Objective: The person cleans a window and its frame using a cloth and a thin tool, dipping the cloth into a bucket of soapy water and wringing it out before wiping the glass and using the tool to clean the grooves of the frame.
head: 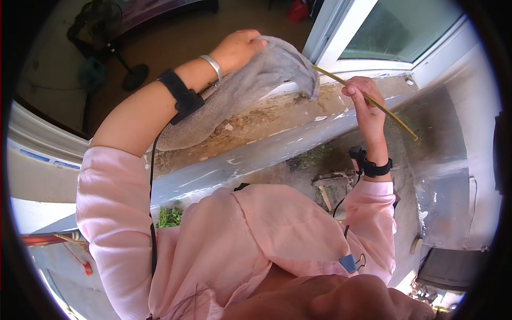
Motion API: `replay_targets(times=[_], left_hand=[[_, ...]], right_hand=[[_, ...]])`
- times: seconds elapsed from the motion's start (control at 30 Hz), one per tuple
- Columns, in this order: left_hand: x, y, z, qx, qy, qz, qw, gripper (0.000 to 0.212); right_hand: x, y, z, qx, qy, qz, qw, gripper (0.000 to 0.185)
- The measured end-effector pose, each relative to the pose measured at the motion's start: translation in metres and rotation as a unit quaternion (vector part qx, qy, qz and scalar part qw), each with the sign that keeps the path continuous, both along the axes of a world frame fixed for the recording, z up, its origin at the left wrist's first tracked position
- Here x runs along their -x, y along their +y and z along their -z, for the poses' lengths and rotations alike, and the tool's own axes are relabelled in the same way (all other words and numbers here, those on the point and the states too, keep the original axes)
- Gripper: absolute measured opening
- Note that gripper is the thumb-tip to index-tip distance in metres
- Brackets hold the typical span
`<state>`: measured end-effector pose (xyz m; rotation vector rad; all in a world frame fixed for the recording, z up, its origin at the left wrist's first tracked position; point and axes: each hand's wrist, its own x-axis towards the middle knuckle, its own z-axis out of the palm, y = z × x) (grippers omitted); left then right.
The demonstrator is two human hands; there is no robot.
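A grey terry towel [224, 108] hangs from my left hand [238, 50], whose fingers are closed on its upper edge. The towel drapes over the worn window sill [240, 128], and its lower part passes behind my left forearm. My right hand [366, 98] pinches a thin yellowish stick [394, 118] between thumb and fingers. The stick slants from upper left to lower right. Its upper end meets the right side of the towel near the window frame; whether it goes inside a fold cannot be seen.
A white-framed glass window sash [396, 32] stands at the upper right. Through the opening, a standing fan [130, 72] and a red bag [298, 11] are in the dark room. Below the sill are green plants [170, 217] and a wooden-handled tool [325, 198].
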<state>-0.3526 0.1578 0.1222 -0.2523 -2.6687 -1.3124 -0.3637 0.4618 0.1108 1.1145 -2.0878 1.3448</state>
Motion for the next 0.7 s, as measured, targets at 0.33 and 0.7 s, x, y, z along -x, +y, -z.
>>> replay_targets(times=[0.33,0.7], left_hand=[[0.000,0.028,-0.031,-0.182,-0.084,-0.017,0.980,0.038],[0.015,0.041,0.001,0.079,-0.026,0.079,0.993,0.029]], right_hand=[[0.016,-0.005,-0.011,-0.117,0.040,-0.114,0.986,0.005],[0.054,-0.017,-0.030,-0.193,0.007,-0.111,0.975,0.009]])
